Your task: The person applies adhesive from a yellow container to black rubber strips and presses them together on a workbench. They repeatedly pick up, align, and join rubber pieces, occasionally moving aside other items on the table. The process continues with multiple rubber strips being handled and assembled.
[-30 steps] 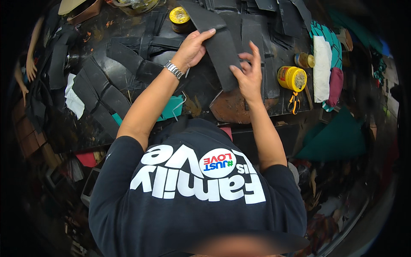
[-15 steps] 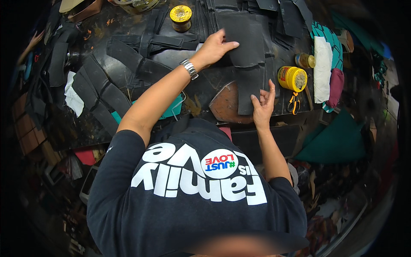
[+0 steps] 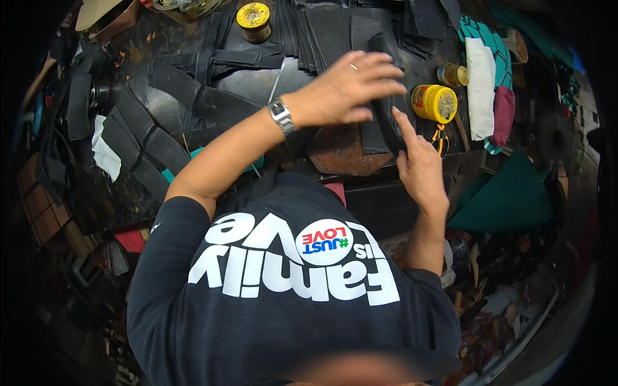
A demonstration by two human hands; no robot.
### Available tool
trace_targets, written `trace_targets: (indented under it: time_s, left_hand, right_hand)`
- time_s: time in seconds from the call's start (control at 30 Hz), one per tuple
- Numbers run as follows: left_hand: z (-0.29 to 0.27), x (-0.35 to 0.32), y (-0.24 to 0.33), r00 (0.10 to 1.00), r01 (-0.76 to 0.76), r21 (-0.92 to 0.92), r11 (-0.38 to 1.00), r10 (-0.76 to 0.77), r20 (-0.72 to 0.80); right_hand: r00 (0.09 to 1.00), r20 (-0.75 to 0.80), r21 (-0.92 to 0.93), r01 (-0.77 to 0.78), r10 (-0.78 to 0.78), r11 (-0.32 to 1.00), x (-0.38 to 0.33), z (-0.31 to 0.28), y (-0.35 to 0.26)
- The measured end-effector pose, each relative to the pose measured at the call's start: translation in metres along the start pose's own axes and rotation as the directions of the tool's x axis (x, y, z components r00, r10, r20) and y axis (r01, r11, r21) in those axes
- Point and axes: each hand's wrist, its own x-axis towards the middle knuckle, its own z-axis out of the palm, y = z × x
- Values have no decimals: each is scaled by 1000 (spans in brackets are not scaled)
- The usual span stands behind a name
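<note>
My left hand (image 3: 351, 87), with a metal watch at the wrist, is slightly blurred, its fingers spread over a black sheet piece. That flexible, leather-like black piece (image 3: 385, 123) stands tilted and bent along its length. My right hand (image 3: 421, 164) pinches its near end between thumb and fingers, index finger stretched along it. Part of the piece is hidden behind my left hand. Beneath lies another black piece (image 3: 372, 138) on a brown board (image 3: 335, 154) at the table's near edge.
Stacked black pieces (image 3: 322, 32) cover the back of the dark table. A yellow tub (image 3: 436, 103), a small jar (image 3: 452, 75), orange-handled scissors (image 3: 439, 137) and a white roll (image 3: 479, 90) are at the right. Another yellow-lidded tub (image 3: 253, 22) stands at the back; black strips (image 3: 145, 138) lie left.
My left hand has moved right and nearer, letting go of the black sheet's far left edge. My right hand has shifted right, and the black piece is now tilted up and bent.
</note>
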Motion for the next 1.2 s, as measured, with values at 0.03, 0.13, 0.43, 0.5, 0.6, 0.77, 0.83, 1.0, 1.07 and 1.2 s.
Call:
trace_targets:
  time_s: [0.03, 0.13, 0.43, 0.5, 0.6, 0.77, 0.83, 1.0, 1.07, 1.2]
  left_hand:
    - [1, 7, 14, 995, -75, 44, 996, 71, 73]
    - [-9, 22, 29, 992, -46, -240, 970, 73, 105]
    - [8, 28, 5, 675, 53, -992, -113, -728, 120]
    - [22, 22, -14, 603, 179, -977, -118, -771, 204]
    - [38, 4, -38, 602, 552, -790, 267, -783, 156]
    - [34, -28, -66, 600, 618, -487, 617, -770, -215]
    - [34, -32, -74, 564, 650, -371, 663, -748, -349]
    - [35, -27, -87, 561, 714, -186, 675, -711, -424]
    - [35, -24, -87, 541, 745, -170, 645, -734, -411]
    - [29, -16, -88, 469, 813, -194, 550, -814, -343]
  right_hand:
    - [996, -5, 1, 91, -91, 996, -3, -19, -10]
    - [994, -53, 309, 103, -91, 946, -7, -55, -25]
    - [930, -367, 684, 279, -13, 674, 58, 42, -10]
    - [961, -268, 913, 231, 66, 335, 66, 70, -8]
    - [944, -242, 862, 104, 222, 497, 73, 94, 12]
    - [927, -153, 683, -151, 341, 715, 70, 106, 31]
    - [921, -86, 640, -242, 381, 729, 68, 102, 30]
    - [914, -258, 255, -248, 312, 935, 73, 92, 21]
    - [900, -408, 2, -164, 151, 986, 74, 93, 21]
    - [944, -310, 54, -98, 110, 994, 76, 98, 26]
